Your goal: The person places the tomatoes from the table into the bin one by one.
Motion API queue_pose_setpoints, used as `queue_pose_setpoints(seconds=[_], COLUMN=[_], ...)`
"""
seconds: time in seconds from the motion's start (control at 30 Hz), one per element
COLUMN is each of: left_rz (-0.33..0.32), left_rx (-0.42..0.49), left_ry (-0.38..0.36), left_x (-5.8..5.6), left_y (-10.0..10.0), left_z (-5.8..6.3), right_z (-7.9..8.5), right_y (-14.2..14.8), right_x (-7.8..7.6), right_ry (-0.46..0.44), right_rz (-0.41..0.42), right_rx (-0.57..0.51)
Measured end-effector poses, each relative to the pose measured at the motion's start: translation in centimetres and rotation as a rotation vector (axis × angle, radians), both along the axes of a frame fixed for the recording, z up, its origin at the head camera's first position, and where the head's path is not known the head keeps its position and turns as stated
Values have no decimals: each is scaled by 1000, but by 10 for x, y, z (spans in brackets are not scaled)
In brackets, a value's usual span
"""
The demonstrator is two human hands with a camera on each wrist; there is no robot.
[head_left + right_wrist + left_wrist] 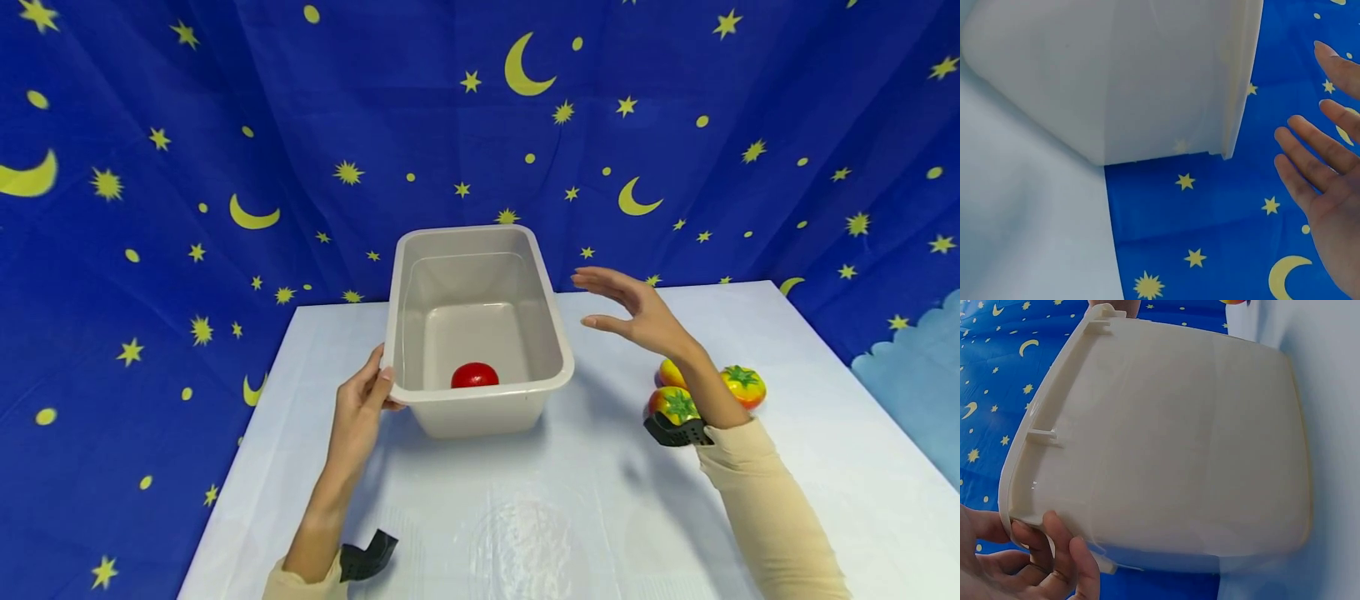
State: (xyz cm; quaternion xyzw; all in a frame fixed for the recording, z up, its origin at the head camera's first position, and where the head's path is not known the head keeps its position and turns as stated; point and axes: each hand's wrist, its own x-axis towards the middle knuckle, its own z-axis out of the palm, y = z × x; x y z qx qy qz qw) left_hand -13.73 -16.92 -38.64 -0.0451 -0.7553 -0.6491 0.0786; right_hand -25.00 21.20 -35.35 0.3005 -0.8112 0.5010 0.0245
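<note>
A light grey plastic bin (pixel 483 410) stands on the white table, its open top facing up. Inside it, near the front wall, lies a shiny red round object (pixel 475 375), partly hidden by the rim. My left hand (pixel 362 398) grips the bin's rim at the front left corner; in the left wrist view, the fingers (pixel 1060 550) curl under that rim. To the right of the bin my right hand (pixel 626 312) hovers in the air, holding nothing. Its fingers are extended and apart from the bin, as the right wrist view also shows.
Several red-yellow toy fruits with green leafy tops, one a tomato-like piece (pixel 742 385), sit on the table (pixel 480 517) under my right forearm, which partly covers them. A blue curtain (pixel 420 108) with yellow stars and moons hangs behind the table's far edge.
</note>
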Motion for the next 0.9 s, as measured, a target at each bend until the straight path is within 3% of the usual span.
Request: queue_pose_setpoints(seconds=[0.37, 0.9], left_rz=[-2, -3], left_rx=[-1, 6], left_ry=[9, 4], left_x=[-1, 0], left_y=[1, 0], left_z=[0, 0], right_z=[-6, -29], right_y=[18, 58], right_x=[9, 26], right_ry=[14, 29], right_rz=[-41, -124], right_rx=[16, 17])
